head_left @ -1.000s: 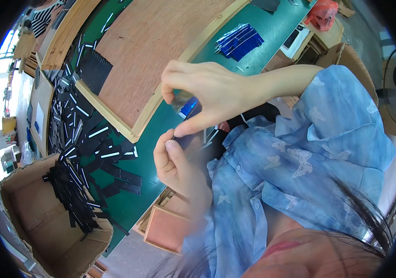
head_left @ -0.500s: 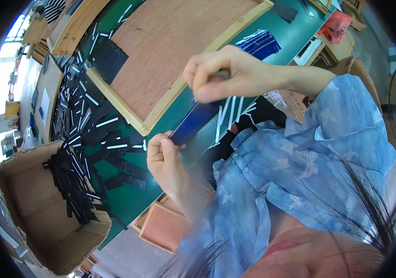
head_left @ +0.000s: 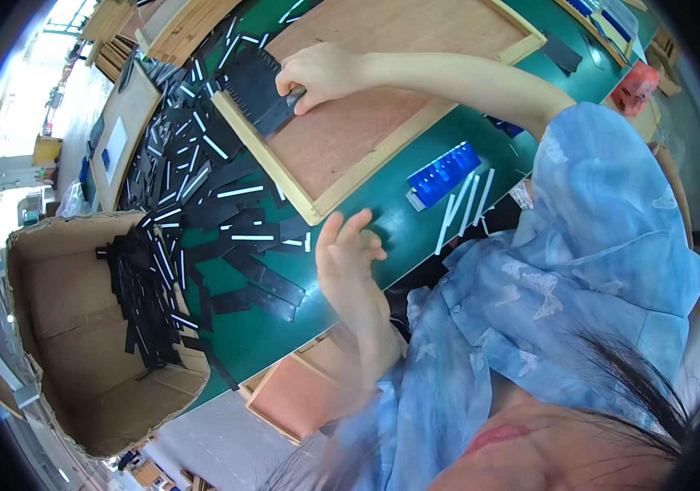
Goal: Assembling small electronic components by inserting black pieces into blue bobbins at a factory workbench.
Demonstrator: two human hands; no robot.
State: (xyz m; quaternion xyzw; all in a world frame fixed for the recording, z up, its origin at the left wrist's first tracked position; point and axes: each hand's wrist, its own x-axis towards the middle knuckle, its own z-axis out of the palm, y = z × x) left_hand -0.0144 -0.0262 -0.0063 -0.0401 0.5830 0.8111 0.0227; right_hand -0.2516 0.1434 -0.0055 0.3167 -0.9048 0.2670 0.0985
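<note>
My right hand (head_left: 323, 75) is closed above the far left part of a wooden tray (head_left: 383, 168). A small dark grey thing shows at its fingertips, too little of it to name. Beneath those fingers a black sheet (head_left: 252, 86) with a toothed edge lies across the tray's corner. My left hand (head_left: 348, 258) hovers near the tray's closest corner, fingers apart and holding nothing. To the right of it, a shiny blue strip (head_left: 443, 176) rests on the green table (head_left: 395, 229). Several thin white strips (head_left: 463, 200) lie beside it at the table edge.
Black pieces with white strips (head_left: 235, 217) cover the table's left. A cardboard box (head_left: 63, 327) stands at the near left, black strips hanging over its side. Wooden frames (head_left: 301, 393) sit below the table edge. A red plastic bag (head_left: 635, 88) is at the far right.
The blue strip has gone from between my hands to the table. My right hand has moved left and away to the black sheet. My left hand has let go and opened.
</note>
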